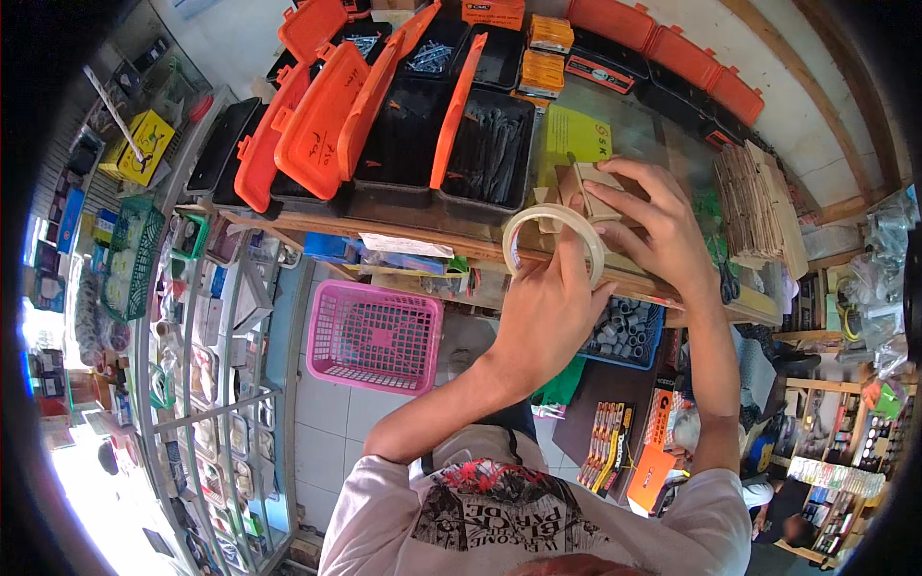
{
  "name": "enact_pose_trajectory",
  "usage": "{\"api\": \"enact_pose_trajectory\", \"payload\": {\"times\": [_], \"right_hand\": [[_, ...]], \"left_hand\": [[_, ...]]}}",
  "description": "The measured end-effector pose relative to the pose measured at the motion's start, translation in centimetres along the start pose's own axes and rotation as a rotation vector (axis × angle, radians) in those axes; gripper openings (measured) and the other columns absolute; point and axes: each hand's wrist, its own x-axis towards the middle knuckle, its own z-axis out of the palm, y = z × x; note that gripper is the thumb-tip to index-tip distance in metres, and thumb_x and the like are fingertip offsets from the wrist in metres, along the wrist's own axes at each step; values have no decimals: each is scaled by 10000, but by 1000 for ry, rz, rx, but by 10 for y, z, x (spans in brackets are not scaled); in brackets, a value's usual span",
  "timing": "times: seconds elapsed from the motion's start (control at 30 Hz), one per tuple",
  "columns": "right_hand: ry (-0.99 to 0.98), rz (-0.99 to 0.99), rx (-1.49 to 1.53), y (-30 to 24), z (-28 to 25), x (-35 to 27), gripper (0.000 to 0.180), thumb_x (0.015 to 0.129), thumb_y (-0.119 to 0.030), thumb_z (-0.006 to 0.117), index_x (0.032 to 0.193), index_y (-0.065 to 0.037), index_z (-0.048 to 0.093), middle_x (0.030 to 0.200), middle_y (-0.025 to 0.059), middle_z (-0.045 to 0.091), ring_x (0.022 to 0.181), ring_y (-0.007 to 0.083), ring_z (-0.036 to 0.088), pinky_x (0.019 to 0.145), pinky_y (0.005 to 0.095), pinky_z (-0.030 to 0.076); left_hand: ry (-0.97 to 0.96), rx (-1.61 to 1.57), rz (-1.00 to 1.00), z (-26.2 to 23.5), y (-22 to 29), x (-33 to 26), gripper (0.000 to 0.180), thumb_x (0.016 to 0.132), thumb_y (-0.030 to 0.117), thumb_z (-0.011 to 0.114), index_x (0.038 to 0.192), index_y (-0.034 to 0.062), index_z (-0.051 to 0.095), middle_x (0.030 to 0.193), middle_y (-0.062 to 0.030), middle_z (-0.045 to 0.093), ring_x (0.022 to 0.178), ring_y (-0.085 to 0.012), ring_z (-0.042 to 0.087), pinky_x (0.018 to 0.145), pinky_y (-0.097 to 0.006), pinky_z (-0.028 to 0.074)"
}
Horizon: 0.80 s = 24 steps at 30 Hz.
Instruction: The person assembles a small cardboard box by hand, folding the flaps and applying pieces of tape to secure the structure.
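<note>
My left hand [545, 317] is closed on a roll of pale tape [511, 240] at the front edge of the wooden counter. Its index finger reaches across the ring towards a small brown cardboard box [603, 188]. My right hand [655, 223] grips that box from the right, with its fingers bent over the top and the near side. Box and tape roll sit close together; whether a strip of tape joins them I cannot tell. Beneath and behind the box, a yellow package [573, 132] lies on the glass-topped counter.
Black bins with orange lids [322, 134] line the counter, some holding screws or dark strips. Flattened cardboard [754, 206] is stacked at right, with scissors [730, 281] nearby. Below are a pink basket [437, 336] and a blue crate of grey fittings [624, 331]. Another person [788, 504] is at lower right.
</note>
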Motion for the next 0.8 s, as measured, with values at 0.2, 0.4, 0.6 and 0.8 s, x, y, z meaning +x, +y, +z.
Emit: {"api": "enact_pose_trajectory", "payload": {"times": [0.2, 0.4, 0.6, 0.8], "right_hand": [[38, -58, -38, 0, 5, 0, 473, 724, -100, 780, 1195, -106, 741, 1235, 87, 616, 1118, 314, 595, 974, 443, 485], [29, -46, -63, -1, 7, -3, 482, 716, -88, 775, 1197, -87, 738, 1213, 85, 621, 1118, 307, 592, 969, 437, 481], [73, -20, -7, -2, 9, -2, 451, 707, -63, 766, 1157, -67, 740, 1179, 82, 639, 1140, 311, 602, 963, 439, 476], [76, 2, 42, -1, 8, -2, 402, 712, -43, 757, 1112, -32, 731, 1186, 75, 647, 1142, 315, 606, 965, 433, 470]], "left_hand": [[2, -68, -32, 2, 1, -2, 680, 826, 143, 812, 1239, -102, 331, 893, -269, 652, 817, -455, 674, 702, -480, 538], [-79, -447, -309, 2, 9, 8, 684, 884, 123, 766, 1287, -78, 251, 991, -232, 621, 787, -332, 698, 658, -404, 547], [75, -542, -266, 17, 4, 8, 708, 891, 88, 747, 1340, -87, 227, 1087, -184, 574, 701, -190, 618, 588, -318, 502], [43, -500, -280, 15, 7, 9, 816, 861, 112, 780, 1383, -112, 195, 1087, -182, 571, 666, -153, 576, 555, -307, 473]]}}
